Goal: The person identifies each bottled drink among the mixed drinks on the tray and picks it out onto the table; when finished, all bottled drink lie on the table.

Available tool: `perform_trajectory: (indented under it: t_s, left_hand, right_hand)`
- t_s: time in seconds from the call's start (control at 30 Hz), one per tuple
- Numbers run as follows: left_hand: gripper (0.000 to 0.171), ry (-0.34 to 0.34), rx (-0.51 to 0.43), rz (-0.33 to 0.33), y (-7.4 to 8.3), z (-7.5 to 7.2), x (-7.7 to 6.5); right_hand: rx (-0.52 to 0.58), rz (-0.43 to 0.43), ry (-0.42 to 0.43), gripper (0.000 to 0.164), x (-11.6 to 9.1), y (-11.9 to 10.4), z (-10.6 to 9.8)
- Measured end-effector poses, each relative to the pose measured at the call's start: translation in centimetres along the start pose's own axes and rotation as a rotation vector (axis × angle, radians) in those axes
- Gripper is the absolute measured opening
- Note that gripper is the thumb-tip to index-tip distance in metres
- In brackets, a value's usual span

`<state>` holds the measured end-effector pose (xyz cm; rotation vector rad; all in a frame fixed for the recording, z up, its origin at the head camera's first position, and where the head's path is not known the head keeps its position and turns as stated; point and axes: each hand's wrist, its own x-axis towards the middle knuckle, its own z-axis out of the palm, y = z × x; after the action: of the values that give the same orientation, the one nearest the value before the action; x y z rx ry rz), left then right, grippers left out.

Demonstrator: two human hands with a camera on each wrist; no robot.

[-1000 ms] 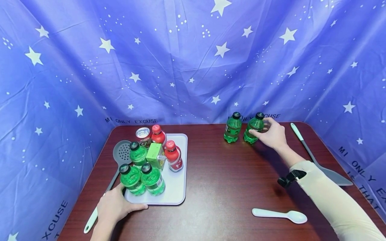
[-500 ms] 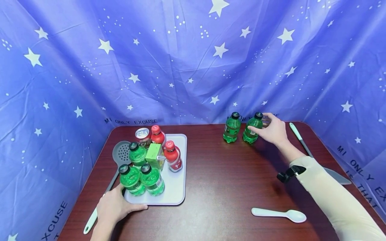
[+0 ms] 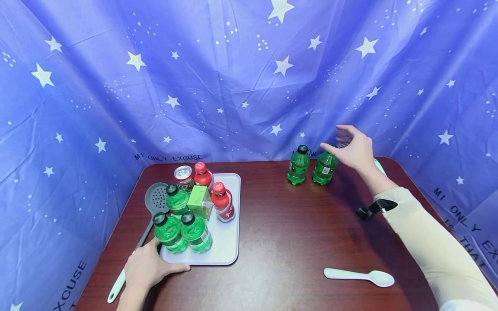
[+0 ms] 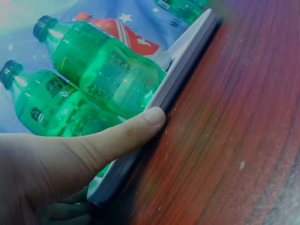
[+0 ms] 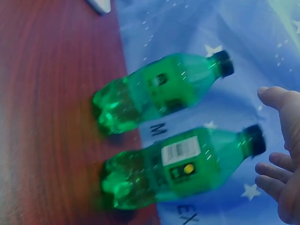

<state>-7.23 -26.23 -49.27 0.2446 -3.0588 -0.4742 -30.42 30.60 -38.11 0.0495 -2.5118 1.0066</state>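
Note:
At the near left corner of a white tray (image 3: 225, 242), my left hand (image 3: 145, 265) holds the rim, its thumb (image 4: 126, 133) laid along the front edge and the other fingers mostly hidden at the left side. Right behind that hand, two green soda bottles (image 3: 169, 233) with black caps stand on the tray. My right hand (image 3: 355, 149) is raised with spread fingers, holding nothing; in the head view it overlaps the cap of a green soda bottle (image 3: 325, 168). The right wrist view shows the fingers apart from this bottle's cap (image 5: 255, 140). Another green bottle (image 3: 298, 166) stands upright to its left.
The tray also bears a third green bottle (image 3: 177, 201), two red bottles (image 3: 223, 203), a green box (image 3: 200, 201) and a can (image 3: 184, 175). A skimmer (image 3: 157, 196) lies left of it. A white spoon (image 3: 359, 275) lies front right; a pale handle (image 3: 379, 166) shows behind the right arm.
My right hand has let go of the right green bottle and risen above it. That bottle stands upright beside its neighbour. The left hand stays on the tray.

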Motion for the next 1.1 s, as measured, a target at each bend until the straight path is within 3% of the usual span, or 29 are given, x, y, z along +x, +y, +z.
perform_trajectory:
  t_s: [0.23,0.37,0.5,0.8,1.1]
  left_hand:
    - [0.121,-0.027,0.0,-0.011,0.1,-0.2,0.0]
    - [0.121,-0.023,-0.001,-0.008,0.1,-0.2,-0.1]
    - [0.121,-0.015,-0.002,-0.002,0.1,-0.2,-0.1]
    - [0.123,-0.02,0.003,-0.007,0.0,-0.3,0.1]
    - [0.125,-0.03,0.001,-0.011,0.1,-0.3,0.2]
  right_hand:
    - [0.124,-0.009,0.02,0.078,0.6,-3.0,0.1]
    - [0.167,-0.055,0.005,0.075,0.3,-4.9,0.8]
    - [0.199,-0.112,-0.053,0.073,-0.5,-6.6,1.9]
    - [0.386,-0.205,-0.181,0.067,-3.1,-10.3,4.5]
    - [0.476,-0.277,-0.279,0.069,-5.0,-13.9,6.4]
